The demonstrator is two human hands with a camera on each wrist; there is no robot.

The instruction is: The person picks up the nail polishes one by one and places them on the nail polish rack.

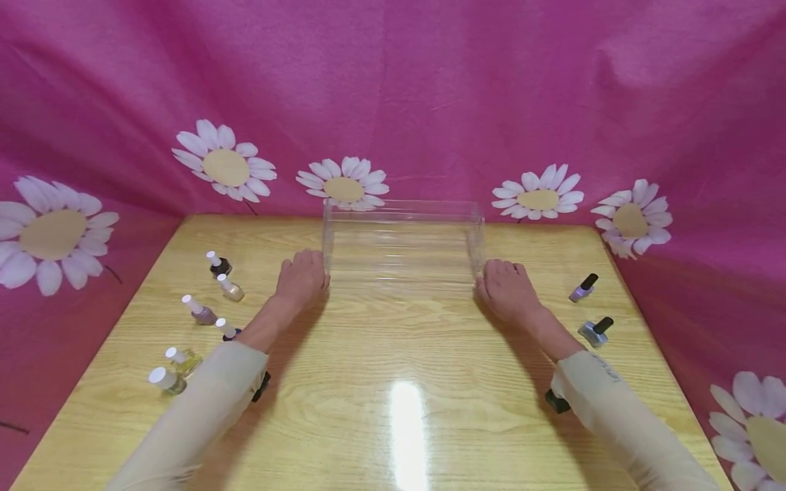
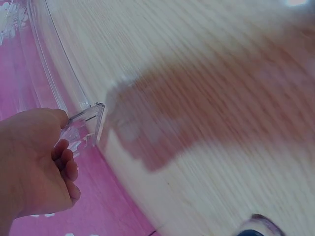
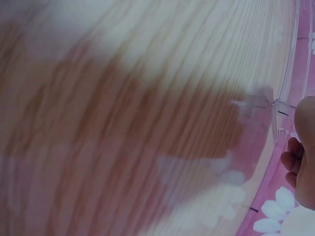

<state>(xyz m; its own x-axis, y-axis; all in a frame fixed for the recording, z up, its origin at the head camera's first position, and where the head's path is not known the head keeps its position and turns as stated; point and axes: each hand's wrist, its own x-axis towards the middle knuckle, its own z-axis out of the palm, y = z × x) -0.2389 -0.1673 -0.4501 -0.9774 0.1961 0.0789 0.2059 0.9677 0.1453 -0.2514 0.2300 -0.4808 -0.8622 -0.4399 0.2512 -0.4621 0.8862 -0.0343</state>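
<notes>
A clear plastic tiered rack [image 1: 402,217] is at the far side of the wooden table, in front of the pink cloth. My left hand [image 1: 301,278] grips its left end, and my right hand [image 1: 508,290] holds the right end. In the left wrist view, the left thumb lies along a corner of the see-through rack [image 2: 100,118], with the fingers [image 2: 71,169] curled below it. The right wrist view shows the right hand's curled fingers [image 3: 292,160] at the other corner; part of that hand is cut off by the frame.
Several nail polish bottles with white caps, among them a purple one [image 1: 201,312], stand on the table's left side. Over on the right are a lilac bottle [image 1: 579,293] and a grey-blue bottle [image 1: 593,334], both black-capped. Pink daisy-print cloth [image 1: 430,102] hangs behind.
</notes>
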